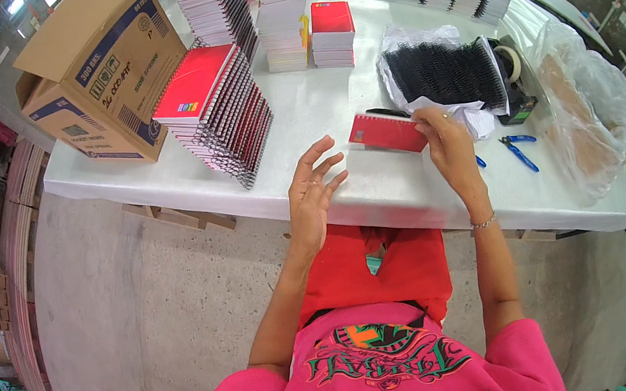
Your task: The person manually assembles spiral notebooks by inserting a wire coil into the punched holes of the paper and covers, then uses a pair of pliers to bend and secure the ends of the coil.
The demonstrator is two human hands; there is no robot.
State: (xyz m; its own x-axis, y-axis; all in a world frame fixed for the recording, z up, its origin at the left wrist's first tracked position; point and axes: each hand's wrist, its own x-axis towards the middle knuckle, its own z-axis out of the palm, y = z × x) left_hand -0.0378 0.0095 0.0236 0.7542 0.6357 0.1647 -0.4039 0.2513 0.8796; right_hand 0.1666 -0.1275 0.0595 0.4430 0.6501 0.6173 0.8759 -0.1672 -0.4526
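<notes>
White table [308, 114]: red notebook [381, 133] pinched in right hand [448, 145]; left hand [311, 196] loose, apart, near left end.

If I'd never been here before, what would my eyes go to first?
Probably the slanting stack of red-covered spiral notebooks on the shiny white-covered table, left of centre, beside the big brown cardboard box. Next might be the pile of black spiral coils on white wrapping, right of centre. Nearer the person, the right hand grips a red-covered booklet by its right end.
</notes>
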